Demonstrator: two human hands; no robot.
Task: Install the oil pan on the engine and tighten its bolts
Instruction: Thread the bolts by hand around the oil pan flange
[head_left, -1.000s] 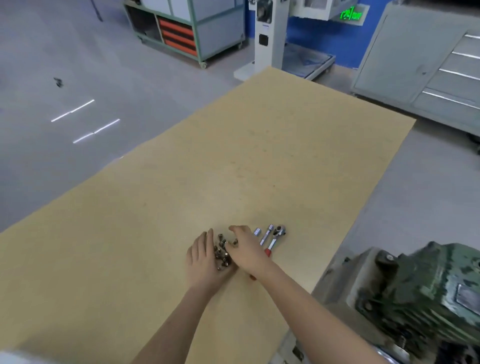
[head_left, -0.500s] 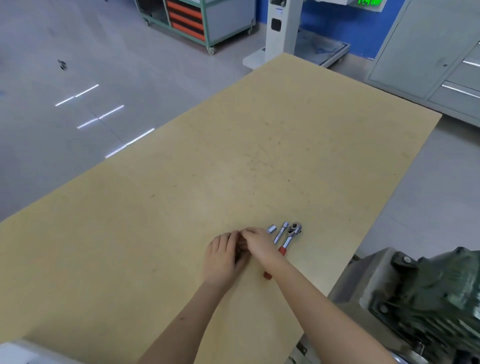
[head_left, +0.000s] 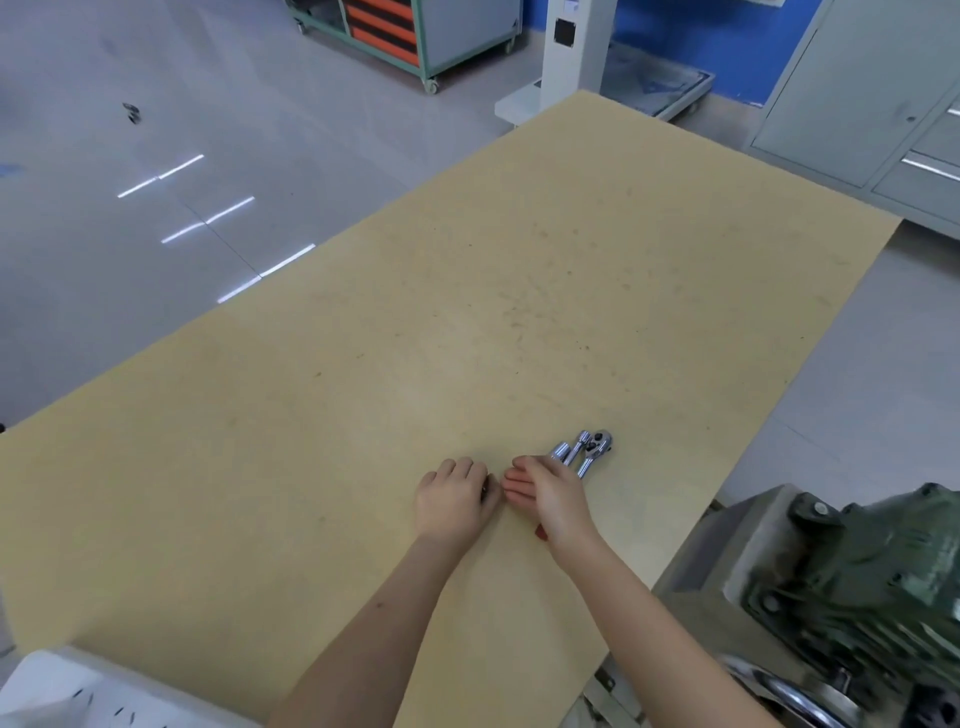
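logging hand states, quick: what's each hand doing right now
Left hand: fingers curled over small metal parts; only a dark glint shows at its edge.
Right hand: open, fingers straight beside the left, holding nothing, over the ratchet wrench.

no readable text, labels, numbers

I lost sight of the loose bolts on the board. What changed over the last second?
The left hand curled over the bolt pile, now gripping it; only a dark bit shows at its fingers. The right hand, which swept bolts toward it, lies open beside it. The ratchet and sockets stayed put.
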